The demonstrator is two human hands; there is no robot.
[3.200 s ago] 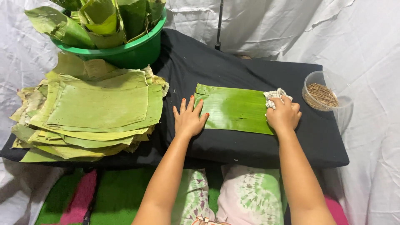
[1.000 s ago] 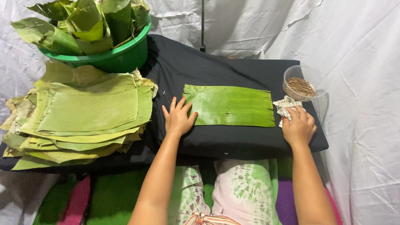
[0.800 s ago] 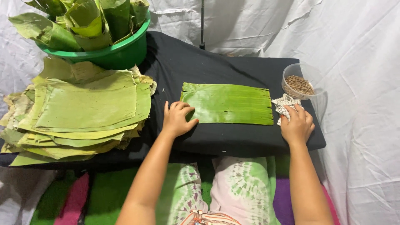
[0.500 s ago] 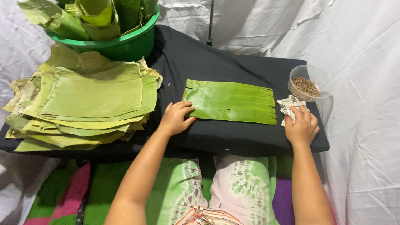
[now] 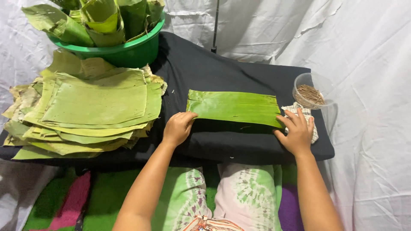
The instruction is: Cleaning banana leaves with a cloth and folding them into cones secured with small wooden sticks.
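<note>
Now the left hand [image 5: 179, 127], having slid off the leaf, is curling its fingers onto the near-left corner of the banana leaf strip [image 5: 234, 107] lying mid-bench, while the right hand [image 5: 297, 133], spread open, is resting on the checked cloth [image 5: 305, 115] near the bench's right edge.

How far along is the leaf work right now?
Done: a green tub already holds folded leaves, and one banana leaf strip lies flat on the black board. In hand: the left hand lifts the strip's near left edge; the right hand rests on a checked cloth at its right end. Left: a tall stack of flat leaves and a cup of sticks untouched.
</note>
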